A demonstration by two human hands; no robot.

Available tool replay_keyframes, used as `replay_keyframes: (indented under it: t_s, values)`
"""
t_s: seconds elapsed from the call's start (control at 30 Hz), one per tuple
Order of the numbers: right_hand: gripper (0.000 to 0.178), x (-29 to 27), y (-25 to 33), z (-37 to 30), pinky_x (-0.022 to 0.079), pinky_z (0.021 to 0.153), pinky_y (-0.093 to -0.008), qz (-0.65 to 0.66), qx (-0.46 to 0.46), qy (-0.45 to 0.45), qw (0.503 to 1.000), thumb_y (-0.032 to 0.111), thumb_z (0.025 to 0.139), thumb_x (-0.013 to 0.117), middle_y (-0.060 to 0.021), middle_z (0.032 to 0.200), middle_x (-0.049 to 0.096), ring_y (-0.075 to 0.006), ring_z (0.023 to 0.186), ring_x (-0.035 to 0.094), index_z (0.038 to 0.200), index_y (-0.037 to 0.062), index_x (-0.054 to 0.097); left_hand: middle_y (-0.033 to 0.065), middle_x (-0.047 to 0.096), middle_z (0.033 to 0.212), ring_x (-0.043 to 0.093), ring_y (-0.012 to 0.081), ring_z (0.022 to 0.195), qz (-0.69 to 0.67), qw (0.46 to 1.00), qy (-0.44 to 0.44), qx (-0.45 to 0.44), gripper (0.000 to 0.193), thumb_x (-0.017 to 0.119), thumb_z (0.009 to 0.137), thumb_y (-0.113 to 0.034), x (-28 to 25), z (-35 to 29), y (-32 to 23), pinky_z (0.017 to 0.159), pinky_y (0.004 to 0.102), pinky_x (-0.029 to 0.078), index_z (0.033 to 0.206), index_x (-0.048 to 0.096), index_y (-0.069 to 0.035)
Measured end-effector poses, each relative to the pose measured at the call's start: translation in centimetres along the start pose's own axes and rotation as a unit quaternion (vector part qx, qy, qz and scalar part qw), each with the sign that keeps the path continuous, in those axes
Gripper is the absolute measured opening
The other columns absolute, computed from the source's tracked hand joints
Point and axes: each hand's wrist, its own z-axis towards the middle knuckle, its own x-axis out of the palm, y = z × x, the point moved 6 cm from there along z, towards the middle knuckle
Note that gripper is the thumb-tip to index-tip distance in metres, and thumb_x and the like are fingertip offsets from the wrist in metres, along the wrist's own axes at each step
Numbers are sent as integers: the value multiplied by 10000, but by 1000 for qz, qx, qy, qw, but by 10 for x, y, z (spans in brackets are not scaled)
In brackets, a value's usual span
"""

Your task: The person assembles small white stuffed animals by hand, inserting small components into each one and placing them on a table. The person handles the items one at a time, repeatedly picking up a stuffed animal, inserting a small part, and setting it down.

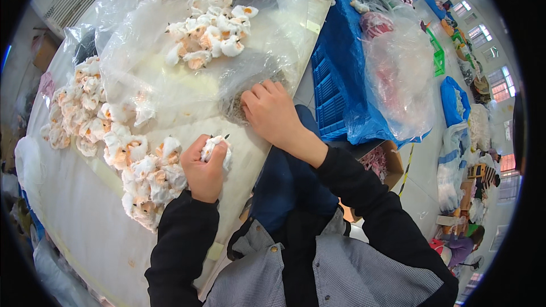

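Observation:
My left hand (203, 175) is closed around a small white fluffy plush piece (222, 151), with a dark tip sticking out at its top. My right hand (274, 112) lies at a clear plastic bag (233, 101) of fine grey-brown bits. Its fingers curl down into the bag, and their tips are hidden, so what they pinch cannot be made out. Beside my left hand spreads a heap of similar white plush pieces (149, 176) with orange patches. Farther off, another cluster of them (211, 33) rests on a clear plastic sheet (142, 28).
The pale table (96, 216) has its right edge close by my right forearm. Past that edge stands a blue crate (330, 96) lined with blue plastic, with a clear bag of pinkish things (398, 74) on it. A cardboard box (392, 165) sits below. A person (458, 247) is at the far right.

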Motion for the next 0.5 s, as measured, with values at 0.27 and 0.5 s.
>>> replay_keyframes:
  t_s: [0.27, 0.5]
  values:
    - [88, -20, 1, -3, 490, 794, -402, 104, 14, -67, 992, 93, 816, 740, -45, 858, 638, -271, 870, 599, 883, 112, 686, -75, 454, 691, 374, 19, 652, -32, 999, 8, 5, 235, 700, 926, -53, 3, 0, -3, 545, 249, 303, 761, 539, -10]
    - [103, -38, 24, -10, 489, 735, -394, 286, 42, -78, 954, 61, 782, 749, -47, 810, 631, -279, 801, 619, 839, 98, 671, -79, 456, 693, 373, 16, 653, -22, 1000, 5, 4, 239, 706, 928, -63, 1, -1, -4, 544, 251, 297, 761, 543, -11]
